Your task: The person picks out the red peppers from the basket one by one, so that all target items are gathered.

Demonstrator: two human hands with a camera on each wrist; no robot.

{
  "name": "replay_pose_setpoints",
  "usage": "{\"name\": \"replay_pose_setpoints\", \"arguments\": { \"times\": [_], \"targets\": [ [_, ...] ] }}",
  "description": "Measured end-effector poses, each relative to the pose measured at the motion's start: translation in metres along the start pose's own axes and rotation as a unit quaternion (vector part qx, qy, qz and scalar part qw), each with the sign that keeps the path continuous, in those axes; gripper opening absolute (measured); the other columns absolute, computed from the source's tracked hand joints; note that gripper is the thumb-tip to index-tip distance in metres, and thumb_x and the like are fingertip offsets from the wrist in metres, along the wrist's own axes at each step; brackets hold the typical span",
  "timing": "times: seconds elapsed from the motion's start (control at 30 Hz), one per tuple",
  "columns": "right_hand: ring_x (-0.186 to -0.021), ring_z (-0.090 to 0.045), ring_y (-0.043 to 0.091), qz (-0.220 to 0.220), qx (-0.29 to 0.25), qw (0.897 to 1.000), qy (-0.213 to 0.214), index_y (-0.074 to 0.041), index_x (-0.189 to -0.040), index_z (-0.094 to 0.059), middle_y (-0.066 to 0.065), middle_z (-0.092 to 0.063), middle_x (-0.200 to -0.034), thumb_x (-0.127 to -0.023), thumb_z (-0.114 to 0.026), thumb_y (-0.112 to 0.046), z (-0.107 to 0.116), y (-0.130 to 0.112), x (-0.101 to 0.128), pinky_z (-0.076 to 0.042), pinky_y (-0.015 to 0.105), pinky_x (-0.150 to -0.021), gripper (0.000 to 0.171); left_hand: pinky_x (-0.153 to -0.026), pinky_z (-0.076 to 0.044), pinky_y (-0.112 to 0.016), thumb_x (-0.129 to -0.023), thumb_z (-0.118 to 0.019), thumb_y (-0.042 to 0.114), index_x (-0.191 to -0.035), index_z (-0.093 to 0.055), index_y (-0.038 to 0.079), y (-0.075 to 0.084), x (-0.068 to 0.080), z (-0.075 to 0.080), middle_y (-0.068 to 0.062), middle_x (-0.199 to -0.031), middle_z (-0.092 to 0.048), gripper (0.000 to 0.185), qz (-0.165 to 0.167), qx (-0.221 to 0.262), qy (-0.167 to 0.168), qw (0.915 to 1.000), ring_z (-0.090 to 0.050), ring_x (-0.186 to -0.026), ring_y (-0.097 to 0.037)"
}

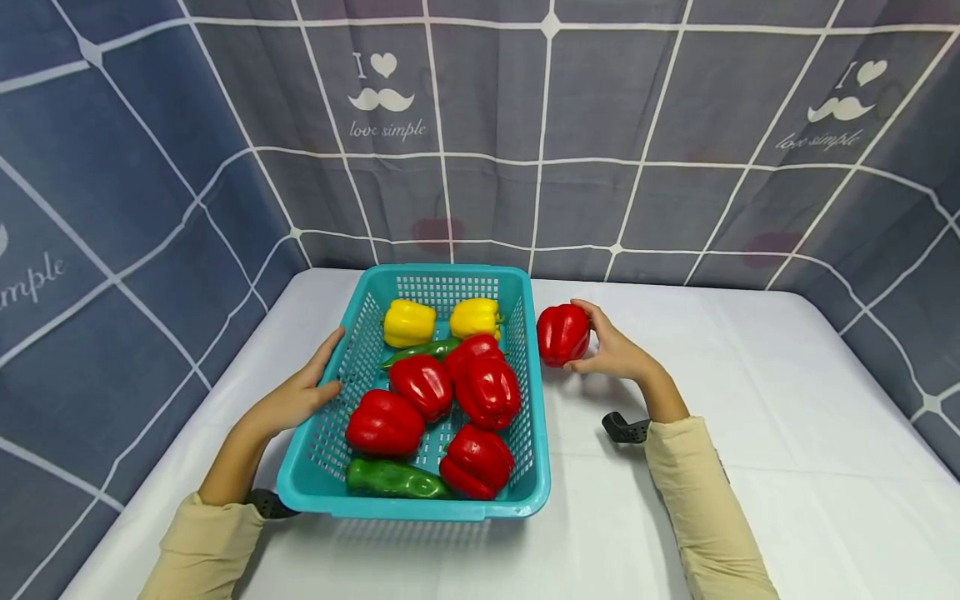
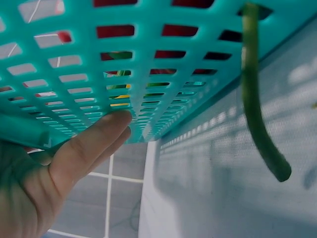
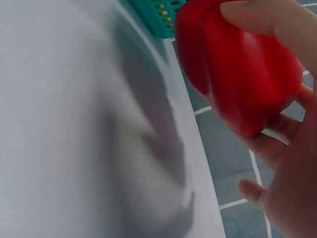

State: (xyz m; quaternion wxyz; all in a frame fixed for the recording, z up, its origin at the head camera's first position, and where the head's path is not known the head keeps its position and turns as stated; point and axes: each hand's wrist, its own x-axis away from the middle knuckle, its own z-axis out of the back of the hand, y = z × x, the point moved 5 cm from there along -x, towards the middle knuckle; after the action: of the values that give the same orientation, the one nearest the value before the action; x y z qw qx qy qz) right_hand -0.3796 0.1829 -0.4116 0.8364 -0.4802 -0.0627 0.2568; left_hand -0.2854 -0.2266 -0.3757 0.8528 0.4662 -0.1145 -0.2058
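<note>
I see my right hand (image 1: 617, 352) grasping a glossy red bell pepper (image 1: 562, 333) just right of the turquoise perforated plastic basket (image 1: 528, 433), my left hand (image 1: 300, 392) flat, fingers straight, against the basket's left wall.

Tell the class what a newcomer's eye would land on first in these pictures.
The turquoise basket on the white table stands out, heaped with red, yellow and green peppers. Just beyond its right wall, the right hand grips a lone red pepper. The left hand rests flat against the basket's left wall.
</note>
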Motion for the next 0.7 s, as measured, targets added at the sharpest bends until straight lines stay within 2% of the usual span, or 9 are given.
{"name": "replay_pose_setpoints", "arguments": {
  "times": [0.17, 0.3, 0.57, 0.7],
  "targets": [
    [-0.132, -0.026, 0.038, -0.041, 0.057, 0.997, -0.027, -0.014, -0.142, -0.018, 0.018, -0.031, -0.143, -0.073, -0.07, -0.012, -0.0041, 0.0047, 0.0008, -0.02, 0.063, -0.102, 0.087, -0.083, -0.043, -0.06, -0.088, -0.035, 0.0, -0.145, 0.012, 0.007, -0.001, -0.0005, -0.0002, -0.026, -0.149, 0.006, 0.074, 0.001, -0.002, -0.002, 1.0, -0.014, -0.128, -0.052],
    [-0.131, -0.028, 0.04, -0.059, 0.105, 0.992, -0.039, -0.02, -0.142, -0.019, 0.017, -0.033, -0.143, -0.073, -0.07, -0.015, -0.0043, 0.0057, 0.002, -0.021, 0.066, -0.1, 0.086, -0.086, -0.041, -0.06, -0.089, -0.035, -0.001, -0.145, 0.012, 0.006, -0.0024, -0.002, -0.0006, -0.025, -0.15, 0.007, 0.073, 0.001, -0.003, -0.003, 1.0, -0.013, -0.129, -0.05],
    [-0.132, -0.025, 0.038, -0.073, 0.089, 0.993, -0.038, -0.022, -0.141, -0.021, 0.012, -0.032, -0.143, -0.069, -0.076, -0.028, -0.0049, 0.0037, 0.0031, -0.022, 0.066, -0.099, 0.091, -0.086, -0.041, -0.061, -0.089, -0.035, 0.0, -0.146, 0.012, 0.008, 0.0018, 0.0002, -0.0001, -0.025, -0.15, 0.008, 0.074, 0.002, 0.0, -0.005, 1.0, -0.012, -0.129, -0.051],
    [-0.133, -0.023, 0.036, -0.078, 0.099, 0.992, -0.026, -0.021, -0.14, -0.023, 0.011, -0.031, -0.142, -0.066, -0.079, -0.033, -0.0044, 0.0032, 0.0042, -0.02, 0.065, -0.1, 0.093, -0.084, -0.043, -0.059, -0.089, -0.036, 0.0, -0.146, 0.012, 0.009, 0.0025, 0.001, -0.0003, -0.025, -0.15, 0.008, 0.074, 0.006, 0.002, -0.006, 1.0, -0.013, -0.128, -0.051]
  ]
}}
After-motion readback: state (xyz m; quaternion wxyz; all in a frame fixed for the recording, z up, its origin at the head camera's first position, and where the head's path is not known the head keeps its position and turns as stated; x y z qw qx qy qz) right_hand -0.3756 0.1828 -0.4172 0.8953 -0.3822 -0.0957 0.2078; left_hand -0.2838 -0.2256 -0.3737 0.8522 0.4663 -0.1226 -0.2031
